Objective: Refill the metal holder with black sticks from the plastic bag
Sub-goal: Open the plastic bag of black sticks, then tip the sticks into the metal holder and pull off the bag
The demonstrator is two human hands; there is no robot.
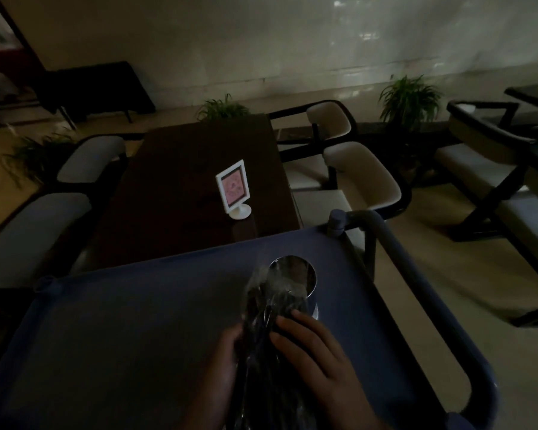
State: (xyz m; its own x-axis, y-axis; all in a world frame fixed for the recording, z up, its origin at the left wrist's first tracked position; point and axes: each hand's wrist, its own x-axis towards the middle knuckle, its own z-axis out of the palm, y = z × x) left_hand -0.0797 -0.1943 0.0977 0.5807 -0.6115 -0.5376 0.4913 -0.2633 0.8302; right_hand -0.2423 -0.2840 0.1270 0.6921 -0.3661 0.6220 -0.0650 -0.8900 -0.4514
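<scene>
A shiny round metal holder (302, 276) stands upright on the blue cart top (137, 330), near its right side. A clear plastic bag (266, 336) full of black sticks is tilted with its open end over the holder's left rim. My right hand (311, 352) grips the bag from the right, fingers wrapped over it. From the left, my left hand (227, 352) holds the same bag, mostly hidden behind it. The scene is dim, so the inside of the holder cannot be made out.
A dark wooden table (184, 187) with a white framed sign (234, 189) stands beyond the cart. Cushioned chairs (364, 178) flank the table. The cart's handle bar (416, 290) runs along the right. Potted plants (407, 97) line the far wall.
</scene>
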